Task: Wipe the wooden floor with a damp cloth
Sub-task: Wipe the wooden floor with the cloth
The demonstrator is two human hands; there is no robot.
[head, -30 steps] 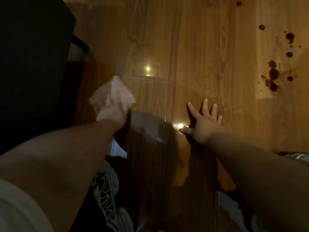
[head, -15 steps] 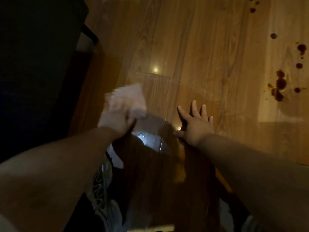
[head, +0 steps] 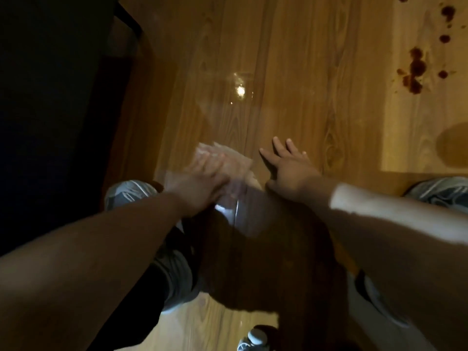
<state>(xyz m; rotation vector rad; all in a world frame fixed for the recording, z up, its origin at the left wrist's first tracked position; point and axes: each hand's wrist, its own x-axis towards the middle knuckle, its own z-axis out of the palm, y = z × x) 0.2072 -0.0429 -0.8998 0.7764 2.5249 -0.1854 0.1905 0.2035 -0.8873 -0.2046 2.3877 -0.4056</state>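
The pale, crumpled damp cloth (head: 234, 162) lies on the glossy wooden plank floor (head: 304, 84), too motion-blurred to tell its long axis. The left hand (head: 200, 183) presses it with outstretched fingers; just beside it, the right hand (head: 288, 165) rests flat, fingers spread. Dark red stains (head: 415, 69) lie well apart.

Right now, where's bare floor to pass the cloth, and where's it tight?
Crowded: the pale cloth under the left hand lies close beside the flat right hand. Free: the wooden floor ahead of them, between the dark furniture at left and the dark red stains at far right.

left hand (head: 200, 184) on cloth (head: 236, 162), right hand (head: 288, 168) flat
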